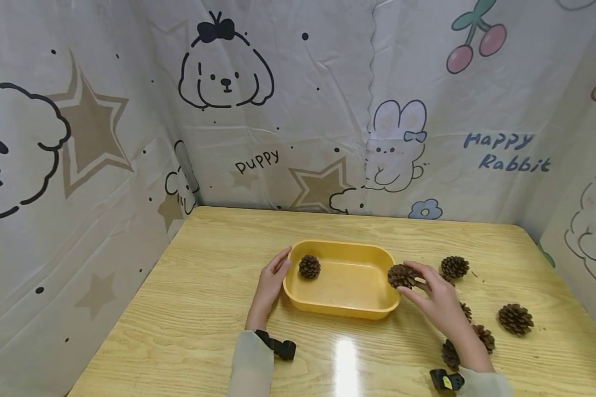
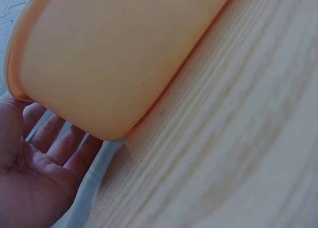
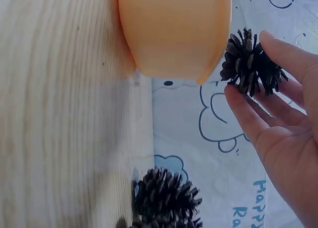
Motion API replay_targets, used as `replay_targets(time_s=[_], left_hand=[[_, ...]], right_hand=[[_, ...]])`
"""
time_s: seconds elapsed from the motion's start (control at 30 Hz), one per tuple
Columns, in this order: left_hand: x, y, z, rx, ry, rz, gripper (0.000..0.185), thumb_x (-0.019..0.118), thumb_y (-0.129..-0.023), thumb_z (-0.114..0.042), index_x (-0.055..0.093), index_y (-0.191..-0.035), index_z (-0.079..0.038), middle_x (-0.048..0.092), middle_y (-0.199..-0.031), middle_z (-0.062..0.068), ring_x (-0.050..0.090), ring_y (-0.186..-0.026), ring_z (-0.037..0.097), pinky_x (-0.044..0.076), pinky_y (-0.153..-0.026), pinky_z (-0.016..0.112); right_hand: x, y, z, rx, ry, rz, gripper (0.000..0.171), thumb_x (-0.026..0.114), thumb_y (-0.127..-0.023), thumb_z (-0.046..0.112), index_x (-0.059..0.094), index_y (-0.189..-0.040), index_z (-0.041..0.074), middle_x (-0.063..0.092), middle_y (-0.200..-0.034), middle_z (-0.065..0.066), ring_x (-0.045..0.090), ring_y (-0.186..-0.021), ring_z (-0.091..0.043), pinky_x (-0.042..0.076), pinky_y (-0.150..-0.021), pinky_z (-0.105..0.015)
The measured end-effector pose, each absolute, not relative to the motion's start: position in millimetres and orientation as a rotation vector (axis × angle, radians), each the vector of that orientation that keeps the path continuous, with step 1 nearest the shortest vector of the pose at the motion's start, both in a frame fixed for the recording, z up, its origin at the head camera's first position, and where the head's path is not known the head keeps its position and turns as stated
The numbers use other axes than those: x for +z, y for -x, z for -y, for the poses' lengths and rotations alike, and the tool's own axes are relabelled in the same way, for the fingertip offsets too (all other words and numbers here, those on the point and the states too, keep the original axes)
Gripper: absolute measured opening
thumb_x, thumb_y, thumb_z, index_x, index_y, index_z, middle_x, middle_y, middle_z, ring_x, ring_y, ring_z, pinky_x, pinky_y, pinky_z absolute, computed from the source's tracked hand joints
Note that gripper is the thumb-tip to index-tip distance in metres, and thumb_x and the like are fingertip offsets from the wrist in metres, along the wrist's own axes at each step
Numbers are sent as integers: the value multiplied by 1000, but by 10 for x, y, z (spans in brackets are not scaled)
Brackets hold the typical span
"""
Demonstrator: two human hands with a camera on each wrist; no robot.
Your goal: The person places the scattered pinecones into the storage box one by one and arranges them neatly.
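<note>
A yellow plastic tub point(image 1: 367, 309) stands mid-table with one pine cone point(image 1: 309, 267) inside near its left end. My left hand point(image 1: 273, 278) rests against the tub's left wall point(image 2: 99, 64), fingers point(image 2: 54, 136) straight. My right hand point(image 1: 434, 295) pinches a second pine cone point(image 1: 401, 275) between fingertips just above the tub's right rim; in the right wrist view that cone point(image 3: 251, 61) hangs beside the tub's corner point(image 3: 174, 34).
Several more pine cones lie on the wooden table right of the tub, such as one point(image 1: 454, 267) behind my right hand, one point(image 1: 515, 319) far right and one point(image 3: 166, 198) below. Cartoon-printed cloth walls point(image 1: 328, 110) enclose the table on three sides.
</note>
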State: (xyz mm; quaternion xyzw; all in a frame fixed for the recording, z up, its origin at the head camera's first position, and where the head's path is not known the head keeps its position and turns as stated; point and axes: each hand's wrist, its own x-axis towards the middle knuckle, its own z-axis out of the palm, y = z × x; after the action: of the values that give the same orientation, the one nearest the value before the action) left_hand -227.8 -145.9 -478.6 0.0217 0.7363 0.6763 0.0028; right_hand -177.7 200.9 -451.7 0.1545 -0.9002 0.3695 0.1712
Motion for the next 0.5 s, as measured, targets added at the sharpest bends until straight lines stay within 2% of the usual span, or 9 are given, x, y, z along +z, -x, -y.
replay_targets(time_s=[0.13, 0.3, 0.5], left_hand=[[-4874, 2330, 1463, 2139, -68, -2309, 45, 50, -103, -16, 46, -146, -5, 45, -151, 17, 43, -141, 33, 38, -117, 46], [-5063, 2430, 1464, 2161, -46, -2313, 45, 52, -103, -21, 47, -146, -10, 46, -152, 12, 43, -142, 29, 37, -118, 44], [-5111, 2435, 1465, 2143, -52, -2344, 47, 51, -103, -26, 46, -147, -13, 46, -152, 11, 43, -141, 28, 38, -117, 43]], right_hand=[[-4526, 1833, -1947, 1080, -464, 2558, 54, 75, -85, 12, 54, -134, 2, 59, -131, -17, 55, -118, -35, 55, -90, -36], [-4556, 1912, -1857, 1125, -509, 2561, 54, 74, -86, 10, 53, -134, 0, 58, -131, -19, 56, -118, -38, 56, -90, -44], [-4560, 2028, -1711, 1200, -545, 2607, 53, 72, -88, 12, 52, -135, -2, 57, -132, -23, 58, -119, -42, 56, -93, -44]])
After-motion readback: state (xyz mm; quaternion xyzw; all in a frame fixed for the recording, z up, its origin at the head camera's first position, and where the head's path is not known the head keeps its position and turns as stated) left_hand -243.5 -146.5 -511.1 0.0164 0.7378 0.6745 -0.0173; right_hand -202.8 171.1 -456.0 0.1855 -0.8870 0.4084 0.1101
